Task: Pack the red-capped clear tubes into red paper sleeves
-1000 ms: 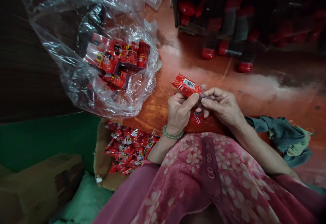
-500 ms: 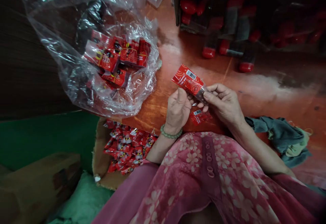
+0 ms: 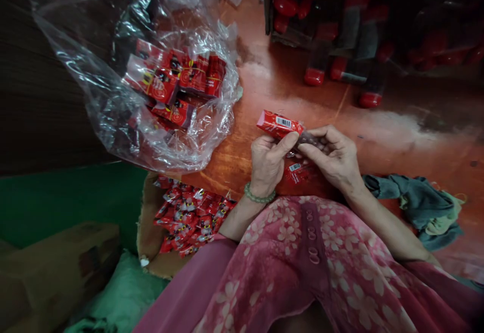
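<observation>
A red printed sleeve point(image 3: 282, 124) with a barcode is held between my two hands above the reddish table, its left end gaping open. My left hand point(image 3: 267, 160), with a green bead bracelet at the wrist, pinches the sleeve's middle from below with the thumb on top. At the dark, see-through right end, my right hand point(image 3: 335, 155) grips with thumb and fingers. Flat on the table just below the hands lies another red packet point(image 3: 297, 172), partly shadowed. A small shiny item sits under the fingers, too hidden to make out.
At the upper left, a clear plastic bag point(image 3: 174, 149) holds bundled red sleeves point(image 3: 162, 83). A cardboard box point(image 3: 148, 227) of red packets point(image 3: 192, 217) stands lower left. Red-capped containers point(image 3: 315, 65) lie at the upper right. Dark green cloth point(image 3: 416, 199) rests on the right.
My left thumb has come down onto the sleeve, which has turned flatter, and its left end has opened out. My right hand still grips the other end.
</observation>
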`<action>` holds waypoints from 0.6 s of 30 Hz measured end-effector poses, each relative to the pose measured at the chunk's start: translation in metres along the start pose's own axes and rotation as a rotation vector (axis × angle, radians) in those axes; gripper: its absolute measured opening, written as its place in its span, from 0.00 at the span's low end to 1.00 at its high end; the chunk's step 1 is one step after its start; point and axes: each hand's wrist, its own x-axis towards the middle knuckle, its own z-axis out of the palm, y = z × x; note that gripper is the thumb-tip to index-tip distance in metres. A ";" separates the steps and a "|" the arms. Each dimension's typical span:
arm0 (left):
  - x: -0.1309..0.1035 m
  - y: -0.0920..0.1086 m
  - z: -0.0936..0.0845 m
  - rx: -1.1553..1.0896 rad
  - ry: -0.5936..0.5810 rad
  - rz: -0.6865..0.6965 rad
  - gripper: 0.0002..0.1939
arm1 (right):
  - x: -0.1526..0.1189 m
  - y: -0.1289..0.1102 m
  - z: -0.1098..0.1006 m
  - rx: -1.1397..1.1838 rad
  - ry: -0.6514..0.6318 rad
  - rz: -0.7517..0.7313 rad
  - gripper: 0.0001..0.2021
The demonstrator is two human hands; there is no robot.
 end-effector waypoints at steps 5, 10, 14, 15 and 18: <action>0.001 -0.001 -0.002 -0.064 -0.022 0.059 0.22 | 0.002 0.003 -0.002 -0.099 0.005 -0.114 0.12; 0.000 0.003 -0.004 -0.072 -0.061 0.049 0.19 | -0.001 0.010 -0.001 -0.522 0.103 -0.607 0.09; 0.000 0.007 -0.011 -0.034 -0.201 0.100 0.17 | -0.004 0.008 -0.002 -0.570 0.106 -0.761 0.10; 0.001 0.008 -0.013 -0.019 -0.236 0.124 0.15 | -0.004 0.006 -0.003 -0.536 0.082 -0.703 0.08; 0.000 0.009 -0.017 0.025 -0.289 0.160 0.12 | -0.006 0.000 -0.004 -0.358 -0.004 -0.388 0.08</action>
